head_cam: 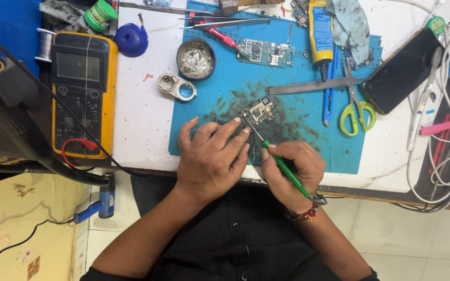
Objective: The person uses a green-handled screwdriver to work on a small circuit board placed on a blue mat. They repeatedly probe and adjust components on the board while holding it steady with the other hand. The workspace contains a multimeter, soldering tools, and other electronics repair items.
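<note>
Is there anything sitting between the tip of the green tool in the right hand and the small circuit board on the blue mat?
Nothing visible. The green tool in the right hand reaches straight to the small circuit board, and the left hand rests beside the board, fingertips at its edge, not across the tip's path.

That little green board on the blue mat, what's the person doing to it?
A person is working on the small circuit board lying on the blue mat. The left hand steadies the board with its fingertips. The right hand holds a green-handled tool with its thin metal tip touching the board's edge. Scissors and a yellow multimeter lie nearby.
</note>
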